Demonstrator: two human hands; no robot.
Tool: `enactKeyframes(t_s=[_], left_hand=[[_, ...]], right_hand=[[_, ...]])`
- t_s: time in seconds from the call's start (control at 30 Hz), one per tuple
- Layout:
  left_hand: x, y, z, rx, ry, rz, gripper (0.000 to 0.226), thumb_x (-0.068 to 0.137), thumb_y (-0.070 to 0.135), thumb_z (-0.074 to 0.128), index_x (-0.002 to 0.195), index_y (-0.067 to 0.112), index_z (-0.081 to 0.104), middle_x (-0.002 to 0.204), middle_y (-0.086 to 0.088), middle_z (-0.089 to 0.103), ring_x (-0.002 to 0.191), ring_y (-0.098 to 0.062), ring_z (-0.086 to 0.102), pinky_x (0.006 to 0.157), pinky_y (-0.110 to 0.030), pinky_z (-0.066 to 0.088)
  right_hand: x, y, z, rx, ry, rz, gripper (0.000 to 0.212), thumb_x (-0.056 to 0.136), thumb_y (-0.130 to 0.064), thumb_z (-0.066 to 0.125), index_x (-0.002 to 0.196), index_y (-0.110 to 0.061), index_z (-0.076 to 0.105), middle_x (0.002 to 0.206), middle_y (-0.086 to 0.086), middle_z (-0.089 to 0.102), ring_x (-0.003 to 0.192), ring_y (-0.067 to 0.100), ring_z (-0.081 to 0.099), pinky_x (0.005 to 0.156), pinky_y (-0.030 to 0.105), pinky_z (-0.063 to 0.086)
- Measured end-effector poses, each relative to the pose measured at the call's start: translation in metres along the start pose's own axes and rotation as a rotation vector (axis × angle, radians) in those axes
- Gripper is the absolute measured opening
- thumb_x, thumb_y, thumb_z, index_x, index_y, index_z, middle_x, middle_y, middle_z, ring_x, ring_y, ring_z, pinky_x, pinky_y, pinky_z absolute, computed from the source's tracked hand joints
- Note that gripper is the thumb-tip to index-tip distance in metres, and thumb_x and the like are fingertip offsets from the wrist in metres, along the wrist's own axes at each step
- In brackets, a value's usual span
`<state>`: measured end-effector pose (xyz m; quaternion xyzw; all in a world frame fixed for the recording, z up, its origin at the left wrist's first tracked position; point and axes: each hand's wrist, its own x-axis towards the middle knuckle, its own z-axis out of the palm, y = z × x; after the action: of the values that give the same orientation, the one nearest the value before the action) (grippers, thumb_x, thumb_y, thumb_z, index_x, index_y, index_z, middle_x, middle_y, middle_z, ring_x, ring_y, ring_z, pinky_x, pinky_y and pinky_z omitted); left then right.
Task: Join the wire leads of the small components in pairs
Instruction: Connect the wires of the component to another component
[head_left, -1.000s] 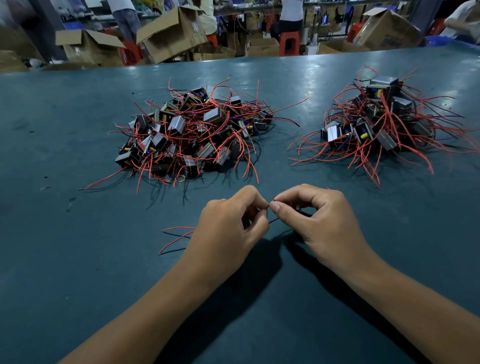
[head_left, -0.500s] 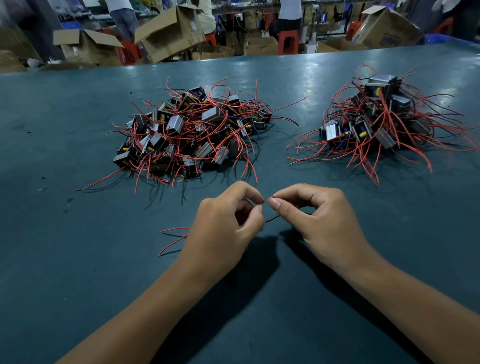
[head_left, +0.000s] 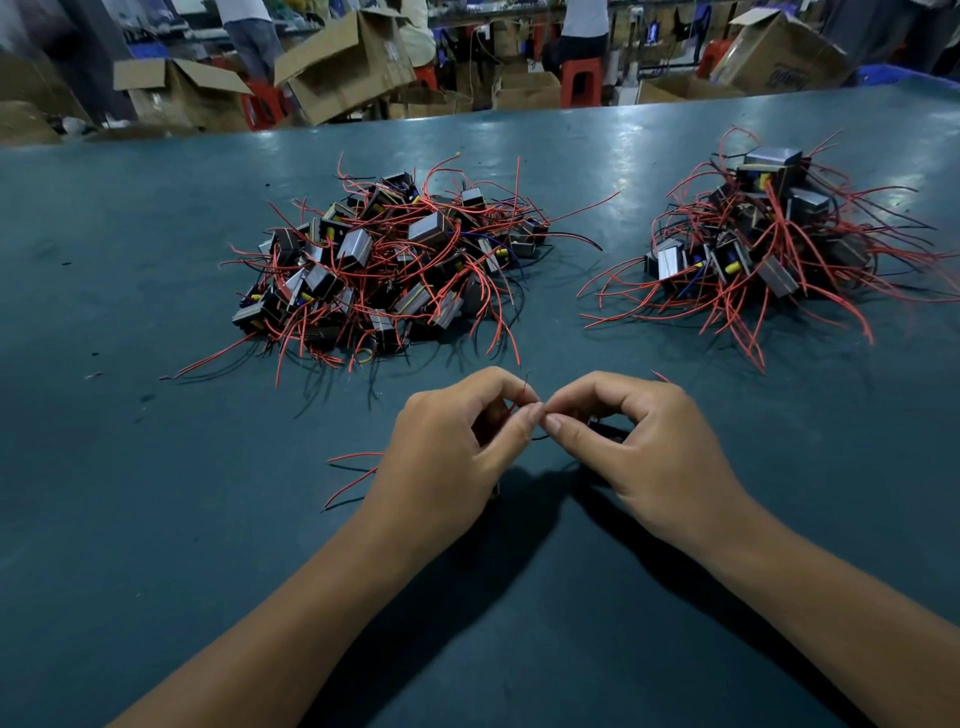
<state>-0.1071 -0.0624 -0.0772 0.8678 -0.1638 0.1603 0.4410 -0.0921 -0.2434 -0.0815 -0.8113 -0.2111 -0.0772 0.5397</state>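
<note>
My left hand and my right hand meet fingertip to fingertip low over the table's middle. Each pinches a thin wire lead where the two ends come together between thumbs and forefingers. Loose red leads trail out to the left from under my left hand. The component they belong to is mostly hidden under my hands; a dark bit shows beneath my right fingers. A pile of small metal-and-black components with red wires lies behind my hands, and a second such pile lies at the right.
The dark teal table stretches around my forearms. Beyond its far edge stand open cardboard boxes, red stools and several people at other benches.
My fingertips have shifted slightly and closed tighter together on the leads; a short wire end now sticks up between them. The piles have not moved.
</note>
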Motion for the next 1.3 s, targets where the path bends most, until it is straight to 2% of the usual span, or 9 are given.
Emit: enactKeyframes(t_s=[0.27,0.4,0.5,0.63,0.77,0.93,1.03,1.2,1.3], left_hand=[[0.003,-0.003,-0.009,0.016,-0.155,-0.005,0.013,0.097,0.031,0.058,0.093,0.020,0.064,0.067,-0.001,0.061,0.063,-0.021,0.056,0.065,-0.043,0.046],[0.001,-0.004,-0.008,0.104,-0.161,-0.019,0.011,0.096,0.034,0.055,0.092,0.026,0.062,0.069,0.007,0.061,0.073,-0.019,0.055,0.079,-0.033,0.043],[0.001,-0.004,-0.010,0.153,-0.173,-0.017,0.007,0.098,0.026,0.059,0.091,0.026,0.062,0.070,0.005,0.062,0.078,-0.016,0.049,0.071,-0.018,0.037],[0.001,-0.005,-0.013,0.165,-0.193,0.006,0.007,0.097,0.020,0.062,0.091,0.022,0.065,0.068,0.001,0.063,0.080,-0.018,0.047,0.072,-0.020,0.037],[0.002,-0.006,-0.013,0.199,-0.174,-0.014,0.008,0.096,0.030,0.059,0.090,0.028,0.063,0.070,0.008,0.062,0.079,-0.012,0.044,0.073,-0.021,0.036],[0.003,-0.004,-0.016,0.194,-0.193,-0.020,0.016,0.090,0.039,0.050,0.089,0.029,0.063,0.070,0.009,0.062,0.083,-0.009,0.045,0.073,-0.010,0.031],[0.003,-0.005,-0.018,0.195,-0.209,-0.007,0.016,0.090,0.037,0.052,0.088,0.027,0.064,0.069,0.005,0.064,0.083,-0.013,0.047,0.073,-0.011,0.033],[0.003,-0.004,-0.021,0.191,-0.228,0.017,0.013,0.089,0.032,0.055,0.087,0.025,0.065,0.069,0.004,0.065,0.083,-0.008,0.048,0.072,-0.018,0.037],[0.003,-0.006,-0.021,0.226,-0.218,0.026,0.008,0.092,0.032,0.057,0.087,0.028,0.063,0.071,0.008,0.063,0.083,-0.007,0.048,0.071,-0.009,0.034]], right_hand=[[0.000,0.001,-0.003,-0.037,-0.049,-0.020,0.005,0.087,-0.018,0.073,0.084,-0.021,0.071,0.076,-0.014,0.067,0.075,0.001,0.062,0.072,0.011,0.043],[0.000,0.001,-0.005,-0.041,-0.066,-0.035,0.005,0.087,-0.017,0.073,0.084,-0.021,0.071,0.078,-0.012,0.068,0.077,0.004,0.063,0.073,0.012,0.044],[0.001,0.001,-0.007,-0.064,-0.086,-0.063,0.005,0.087,-0.017,0.074,0.084,-0.020,0.071,0.080,-0.012,0.068,0.079,0.005,0.063,0.074,0.011,0.043],[0.003,0.005,-0.010,-0.102,-0.124,-0.085,0.004,0.087,-0.017,0.074,0.086,-0.020,0.071,0.082,-0.011,0.069,0.083,0.007,0.065,0.077,0.014,0.046],[0.003,0.007,-0.013,-0.118,-0.119,-0.078,0.011,0.086,-0.013,0.075,0.093,-0.021,0.071,0.087,-0.013,0.070,0.088,0.005,0.065,0.080,0.010,0.045],[0.006,0.007,-0.019,-0.242,-0.104,-0.075,0.028,0.081,-0.018,0.079,0.107,-0.021,0.069,0.101,-0.012,0.066,0.099,0.008,0.062,0.090,0.023,0.048],[0.005,0.008,-0.020,-0.406,-0.111,-0.065,0.034,0.080,-0.022,0.080,0.111,-0.016,0.069,0.110,-0.007,0.065,0.106,0.012,0.058,0.098,0.026,0.042],[0.005,0.007,-0.023,-0.493,-0.166,-0.046,0.017,0.081,-0.026,0.079,0.090,-0.014,0.071,0.107,-0.003,0.068,0.103,0.018,0.059,0.093,0.027,0.040],[0.006,0.005,-0.026,-0.472,-0.179,-0.052,0.010,0.082,-0.022,0.077,0.084,-0.015,0.069,0.103,-0.004,0.068,0.100,0.013,0.058,0.091,0.023,0.041]])
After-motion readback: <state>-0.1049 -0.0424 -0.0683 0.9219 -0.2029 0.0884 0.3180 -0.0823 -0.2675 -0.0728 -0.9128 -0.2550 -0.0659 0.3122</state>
